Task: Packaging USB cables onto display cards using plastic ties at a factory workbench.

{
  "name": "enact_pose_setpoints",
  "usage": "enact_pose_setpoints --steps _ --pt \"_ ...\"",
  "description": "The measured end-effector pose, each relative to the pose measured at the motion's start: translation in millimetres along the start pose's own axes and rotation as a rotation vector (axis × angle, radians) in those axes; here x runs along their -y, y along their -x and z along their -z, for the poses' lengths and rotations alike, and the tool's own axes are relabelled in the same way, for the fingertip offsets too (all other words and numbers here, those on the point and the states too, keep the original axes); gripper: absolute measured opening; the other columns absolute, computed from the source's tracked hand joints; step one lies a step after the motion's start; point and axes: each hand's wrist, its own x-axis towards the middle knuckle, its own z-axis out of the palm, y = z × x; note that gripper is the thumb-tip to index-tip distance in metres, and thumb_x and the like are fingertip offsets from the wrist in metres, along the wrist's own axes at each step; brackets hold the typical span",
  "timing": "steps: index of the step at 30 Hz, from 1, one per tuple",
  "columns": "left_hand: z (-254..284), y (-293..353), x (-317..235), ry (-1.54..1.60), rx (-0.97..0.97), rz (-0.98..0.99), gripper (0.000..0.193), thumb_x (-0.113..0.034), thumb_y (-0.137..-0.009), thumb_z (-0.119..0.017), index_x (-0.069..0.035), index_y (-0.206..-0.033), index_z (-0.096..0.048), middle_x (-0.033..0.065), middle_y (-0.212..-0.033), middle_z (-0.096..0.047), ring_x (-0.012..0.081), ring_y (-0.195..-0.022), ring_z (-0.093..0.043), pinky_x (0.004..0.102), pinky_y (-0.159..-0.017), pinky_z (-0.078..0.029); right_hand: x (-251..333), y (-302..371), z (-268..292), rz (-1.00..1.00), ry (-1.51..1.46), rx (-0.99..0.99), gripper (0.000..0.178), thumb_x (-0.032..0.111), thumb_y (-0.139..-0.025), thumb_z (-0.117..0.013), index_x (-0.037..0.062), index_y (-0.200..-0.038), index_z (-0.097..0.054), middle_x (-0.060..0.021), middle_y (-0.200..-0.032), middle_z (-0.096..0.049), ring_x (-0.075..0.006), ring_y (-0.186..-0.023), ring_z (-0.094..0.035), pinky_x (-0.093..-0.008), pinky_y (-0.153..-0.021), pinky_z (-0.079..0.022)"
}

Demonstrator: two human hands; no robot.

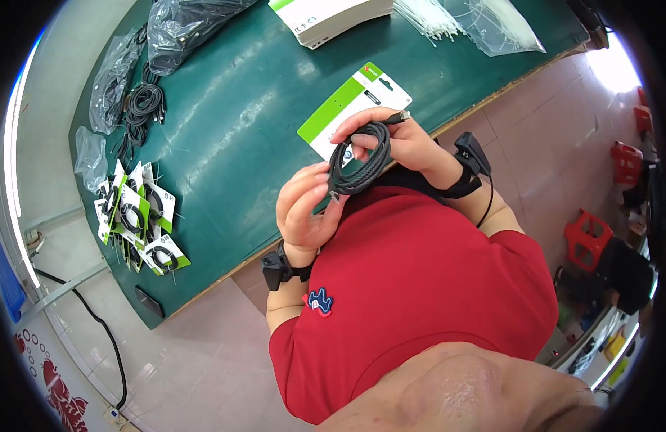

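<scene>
A coiled black braided cable (378, 160) is held up between both hands at the near edge of the green table. My right hand (412, 146) is closed round the coil's right and upper side, and a plug end sticks out beyond its fingers. On the left side of the coil, my left hand (302, 209) pinches the cable between thumb and fingertips, near the other end. Beneath the hands a green and white backing card (338, 109) with a hang hole lies on the table, its lower part hidden by the right hand and the coil.
Carded cables (135, 219) lie in a pile at the table's left. Beyond them are loose black cables (142, 104) and clear plastic bags (185, 32). A stack of cards (340, 21) and white cable ties (428, 18) sit at the far side. A red stool (588, 237) stands at right.
</scene>
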Motion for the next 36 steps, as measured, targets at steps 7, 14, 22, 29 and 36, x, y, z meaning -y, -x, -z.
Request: enact_pose_setpoints --steps 7,14,22,29,36 --pt "9 -12 3 -0.213 0.354 -0.119 0.027 0.000 -0.073 -0.077 -0.001 -0.099 -0.068 0.0129 -0.101 -0.069 0.0322 -0.098 -0.069 0.0411 -0.083 -0.056 -1 1 1 -0.009 -0.131 0.039 0.022 0.015 -0.098 -0.061 0.0010 -0.114 -0.066 -0.0091 -0.111 -0.069 -0.0083 -0.084 -0.063 -0.0239 -0.078 -0.053" --pt "8 -16 11 -0.185 0.387 -0.076 0.030 -0.001 -0.076 -0.074 0.001 -0.106 -0.068 0.0125 -0.101 -0.069 0.0320 -0.100 -0.068 0.0389 -0.085 -0.055 -9 -2 1 -0.054 -0.143 0.014 0.023 0.013 -0.097 -0.061 0.0010 -0.115 -0.065 -0.0065 -0.104 -0.069 -0.0085 -0.082 -0.062 -0.0234 -0.073 -0.052" --pt "-7 -19 24 0.339 -0.221 0.853 0.044 0.003 -0.088 -0.065 0.003 -0.130 -0.052 0.0125 -0.113 -0.065 0.0258 -0.109 -0.063 0.0374 -0.094 -0.051 -6 -8 -6 -0.125 0.042 -0.087 0.013 0.005 -0.095 -0.061 -0.0006 -0.107 -0.064 -0.0091 -0.100 -0.064 -0.0120 -0.079 -0.062 -0.0261 -0.068 -0.052" --pt "-23 -11 22 0.345 -0.108 0.771 0.039 0.002 -0.096 -0.056 0.002 -0.134 -0.048 0.0133 -0.116 -0.063 0.0255 -0.109 -0.062 0.0385 -0.098 -0.049 -16 -31 -29 0.371 0.891 -0.125 0.018 -0.002 -0.090 -0.065 -0.0016 -0.107 -0.063 -0.0098 -0.103 -0.060 -0.0152 -0.081 -0.062 -0.0282 -0.069 -0.053" --pt "0 -13 43 0.612 -0.386 0.840 0.029 -0.019 -0.105 -0.047 0.001 -0.125 -0.053 0.0118 -0.100 -0.066 0.0258 -0.104 -0.063 0.0387 -0.096 -0.048 -10 -27 -38 0.354 0.560 0.081 0.023 0.001 -0.088 -0.069 -0.0005 -0.111 -0.063 -0.0091 -0.106 -0.059 -0.0129 -0.081 -0.060 -0.0273 -0.068 -0.052"
